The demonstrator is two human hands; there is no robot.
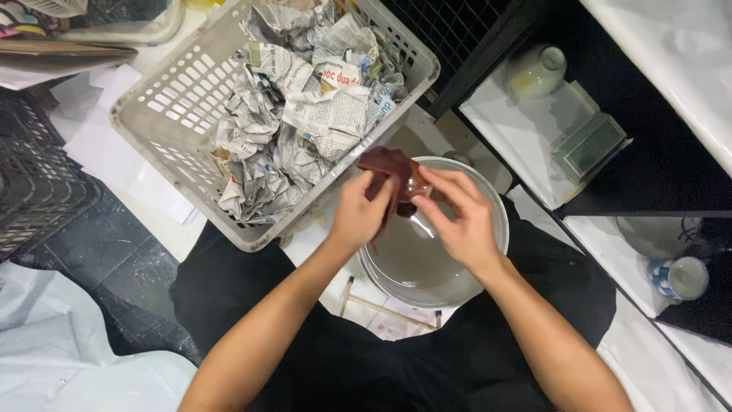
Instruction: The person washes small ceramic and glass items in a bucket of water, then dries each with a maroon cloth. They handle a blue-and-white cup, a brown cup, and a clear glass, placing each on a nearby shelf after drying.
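Both hands meet above two stacked round grey bowls [427, 267]: the left hand [358, 214] has its fingers clamped on one dark red cloth [385, 164], and the right hand [457, 221] pinches one small clear glass piece [417, 185]. One grey plastic basket [175, 114] with crumpled newspaper [305, 107] stands just beside.

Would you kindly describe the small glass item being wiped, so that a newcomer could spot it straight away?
Start at the big grey plastic basket full of crumpled newspaper; just right of its near corner lies a round grey bowl. Above it the left hand and right hand hold a small clear glass piece against a dark red cloth. It is the only transparent thing between the hands.
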